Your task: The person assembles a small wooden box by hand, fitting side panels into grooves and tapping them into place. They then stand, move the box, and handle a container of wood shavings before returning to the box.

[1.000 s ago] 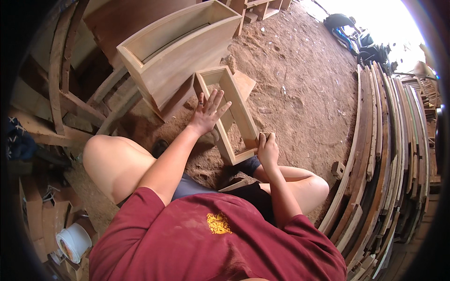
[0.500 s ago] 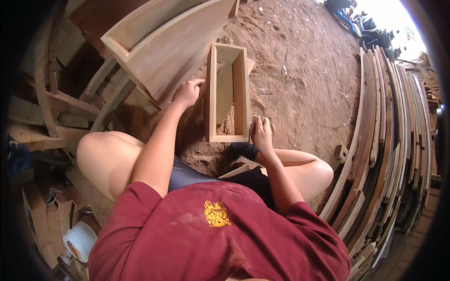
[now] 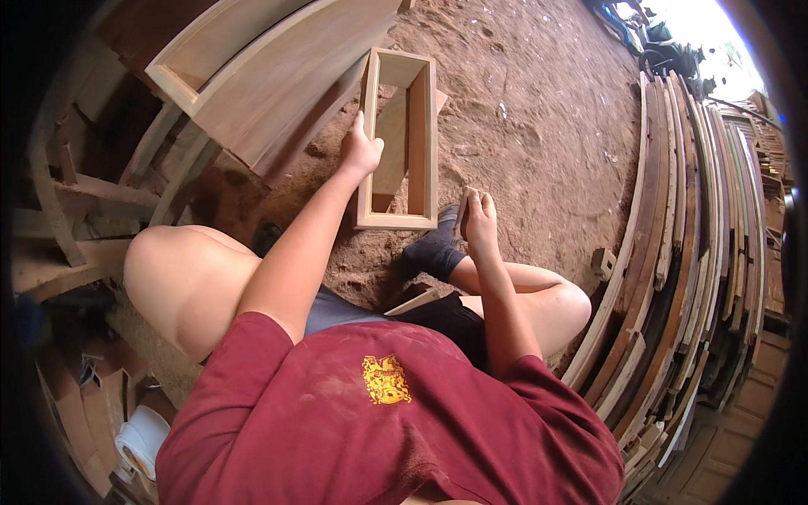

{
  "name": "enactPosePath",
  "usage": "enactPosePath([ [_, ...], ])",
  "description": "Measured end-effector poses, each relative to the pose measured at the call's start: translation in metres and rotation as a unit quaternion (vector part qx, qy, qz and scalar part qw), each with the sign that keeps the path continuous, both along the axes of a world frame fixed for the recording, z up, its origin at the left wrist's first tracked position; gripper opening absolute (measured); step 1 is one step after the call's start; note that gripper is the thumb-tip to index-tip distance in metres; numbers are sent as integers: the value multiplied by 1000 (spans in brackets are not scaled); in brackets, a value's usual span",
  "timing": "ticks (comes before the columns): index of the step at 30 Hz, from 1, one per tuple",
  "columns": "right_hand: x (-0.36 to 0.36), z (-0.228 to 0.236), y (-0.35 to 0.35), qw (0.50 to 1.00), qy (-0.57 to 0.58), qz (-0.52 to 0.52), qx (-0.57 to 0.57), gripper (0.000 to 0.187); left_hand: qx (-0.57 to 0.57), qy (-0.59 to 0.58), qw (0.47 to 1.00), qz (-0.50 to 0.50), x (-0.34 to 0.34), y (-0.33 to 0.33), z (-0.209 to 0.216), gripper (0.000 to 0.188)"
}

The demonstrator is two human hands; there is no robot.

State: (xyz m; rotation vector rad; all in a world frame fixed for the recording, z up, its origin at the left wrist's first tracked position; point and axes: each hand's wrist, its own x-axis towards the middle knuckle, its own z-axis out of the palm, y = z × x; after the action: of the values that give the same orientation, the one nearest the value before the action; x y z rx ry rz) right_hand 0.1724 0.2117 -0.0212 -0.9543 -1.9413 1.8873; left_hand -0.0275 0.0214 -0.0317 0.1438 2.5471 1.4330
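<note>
Right of the large wooden box (image 3: 290, 88), the narrow wooden frame (image 3: 431, 143) is held along its left rim by the left hand (image 3: 362, 154), arm stretched forward; farther right of that box, the right hand (image 3: 482, 225) curls its grip round a brown block (image 3: 462, 215).

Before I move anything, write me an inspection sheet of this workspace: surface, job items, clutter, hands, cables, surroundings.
Surface: brown, sandy earth ground with small pale flecks.
Job items: pale, rectangular, open wooden frame; small, flat, brown block, material unclear.
Clutter: long, stacked wooden planks on the person's right; round white bucket at lower left.
Hands: left hand grips the frame's left side; right hand holds the block, apart from the frame.
Cables: nothing seen.
Surroundings: large, pale, open-topped wooden cabinet left of the frame; bright opening at upper right.
</note>
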Motion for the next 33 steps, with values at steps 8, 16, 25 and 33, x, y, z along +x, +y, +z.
enactPosePath([
  [8,19,-19,-34,972,13,146,183,24,-14,-67,997,-43,-25,5,13,85],
  [16,-7,-1,-42,961,-97,136,218,36,-29,-96,994,-44,-21,3,20,86],
  [25,-9,15,-40,930,-44,173,320,33,-47,-115,992,-33,-25,5,9,81],
  [33,-1,21,-35,927,-62,231,289,33,-14,-106,993,-40,-32,-2,-5,80],
])
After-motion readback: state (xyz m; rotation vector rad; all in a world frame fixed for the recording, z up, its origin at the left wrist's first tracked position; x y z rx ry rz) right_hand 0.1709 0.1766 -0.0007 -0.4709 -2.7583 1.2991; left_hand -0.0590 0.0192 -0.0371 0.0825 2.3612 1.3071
